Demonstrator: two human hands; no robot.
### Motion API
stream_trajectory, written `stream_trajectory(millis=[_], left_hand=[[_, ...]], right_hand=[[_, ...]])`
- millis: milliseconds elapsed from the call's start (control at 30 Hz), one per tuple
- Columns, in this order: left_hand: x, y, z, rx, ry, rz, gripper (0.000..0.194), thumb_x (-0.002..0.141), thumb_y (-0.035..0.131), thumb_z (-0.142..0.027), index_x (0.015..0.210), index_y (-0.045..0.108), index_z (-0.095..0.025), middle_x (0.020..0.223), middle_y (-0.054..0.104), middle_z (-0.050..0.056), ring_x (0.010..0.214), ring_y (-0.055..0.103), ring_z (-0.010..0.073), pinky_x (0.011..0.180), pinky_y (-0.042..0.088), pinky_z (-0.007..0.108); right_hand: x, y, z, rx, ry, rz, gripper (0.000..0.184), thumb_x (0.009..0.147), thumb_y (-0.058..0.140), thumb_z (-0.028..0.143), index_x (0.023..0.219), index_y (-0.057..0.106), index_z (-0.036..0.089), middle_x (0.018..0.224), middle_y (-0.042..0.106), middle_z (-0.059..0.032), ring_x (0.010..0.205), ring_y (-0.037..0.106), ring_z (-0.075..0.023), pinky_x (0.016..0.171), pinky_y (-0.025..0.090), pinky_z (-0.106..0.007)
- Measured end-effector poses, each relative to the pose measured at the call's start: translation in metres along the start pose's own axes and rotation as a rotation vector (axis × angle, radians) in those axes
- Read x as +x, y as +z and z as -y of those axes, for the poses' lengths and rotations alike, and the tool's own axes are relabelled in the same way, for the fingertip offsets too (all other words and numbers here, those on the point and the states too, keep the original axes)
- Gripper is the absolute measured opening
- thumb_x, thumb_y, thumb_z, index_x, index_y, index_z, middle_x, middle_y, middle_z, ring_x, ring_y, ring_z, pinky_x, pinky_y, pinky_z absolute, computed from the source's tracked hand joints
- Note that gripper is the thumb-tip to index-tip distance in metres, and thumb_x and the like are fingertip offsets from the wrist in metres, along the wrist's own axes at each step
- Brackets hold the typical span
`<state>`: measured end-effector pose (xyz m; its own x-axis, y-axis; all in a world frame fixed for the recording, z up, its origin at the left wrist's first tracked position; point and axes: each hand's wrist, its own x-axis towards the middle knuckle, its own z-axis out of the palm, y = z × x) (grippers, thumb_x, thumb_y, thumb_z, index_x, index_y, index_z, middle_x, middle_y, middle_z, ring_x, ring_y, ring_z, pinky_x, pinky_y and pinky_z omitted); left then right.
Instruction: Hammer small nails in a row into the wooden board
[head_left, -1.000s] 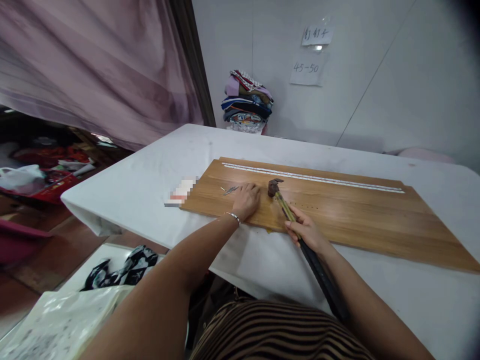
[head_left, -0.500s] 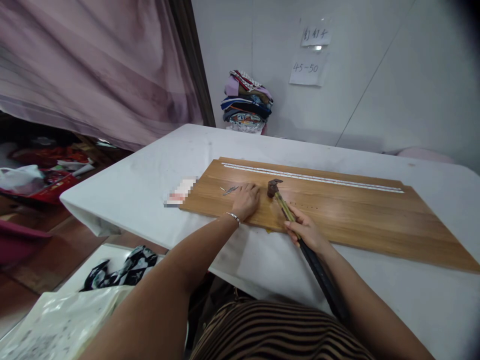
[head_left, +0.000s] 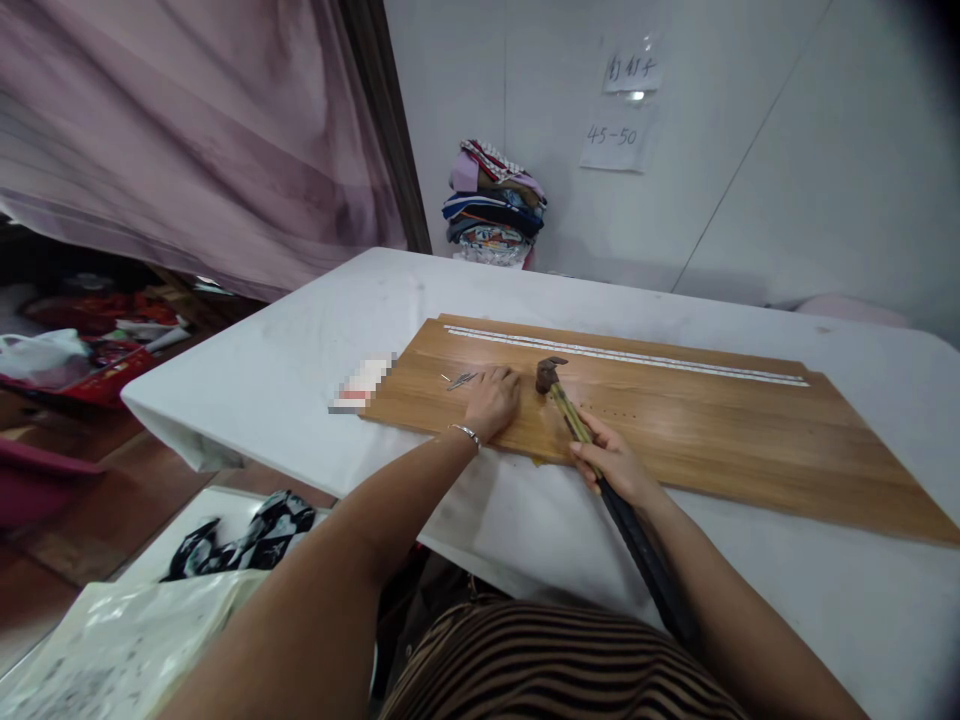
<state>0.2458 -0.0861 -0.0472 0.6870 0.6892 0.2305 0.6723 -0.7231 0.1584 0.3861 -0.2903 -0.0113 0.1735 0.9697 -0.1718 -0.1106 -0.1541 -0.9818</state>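
Note:
A brown wooden board (head_left: 720,440) lies on the white-covered table. My right hand (head_left: 613,452) is closed round the yellow shaft of a claw hammer (head_left: 568,412), above its black grip. The hammer's rusty head is low over the board, just right of my left hand (head_left: 491,402); whether it touches the wood I cannot tell. My left hand lies on the board, its fingers slightly bent and holding nothing that shows. Beside those fingers on the left is a small pile of nails (head_left: 461,380). A row of small dark dots (head_left: 611,411), nail heads or holes, runs right of the hammer.
Two white measuring strips (head_left: 622,354) run along the board's far side. A blurred-out card (head_left: 364,382) lies at its left end. Folded clothes (head_left: 495,205) are stacked behind the table (head_left: 285,345). At lower left are a plastic bag (head_left: 127,640) and a patterned cloth (head_left: 251,535).

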Motion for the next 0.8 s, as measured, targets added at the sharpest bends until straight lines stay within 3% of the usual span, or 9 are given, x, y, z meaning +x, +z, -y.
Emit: stream_trajectory(millis=[600,800], left_hand=[[-0.0013,-0.0035,-0.0020,-0.020,-0.004,0.012,0.031,0.108,0.045,-0.026,0.115,0.074,-0.022,0.133,0.069,0.012,0.126,0.058,0.0284,0.109,0.043,0.044],[-0.0015,-0.0061,-0.0028,-0.006,-0.007,0.032,0.032,0.109,0.043,-0.026,0.115,0.074,-0.022,0.131,0.069,0.012,0.124,0.059,0.0275,0.108,0.043,0.042]], right_hand=[[0.0007,-0.0002,-0.0014,-0.004,0.006,-0.002,0.101,0.079,0.074,0.043,0.167,0.035,0.013,0.050,0.044,0.0129,0.039,0.040,-0.0104,0.036,0.036,-0.022],[0.0005,-0.0001,-0.0014,0.002,-0.005,-0.015,0.104,0.079,0.076,0.043,0.167,0.033,0.008,0.049,0.045,0.0124,0.039,0.039,-0.0104,0.036,0.035,-0.022]])
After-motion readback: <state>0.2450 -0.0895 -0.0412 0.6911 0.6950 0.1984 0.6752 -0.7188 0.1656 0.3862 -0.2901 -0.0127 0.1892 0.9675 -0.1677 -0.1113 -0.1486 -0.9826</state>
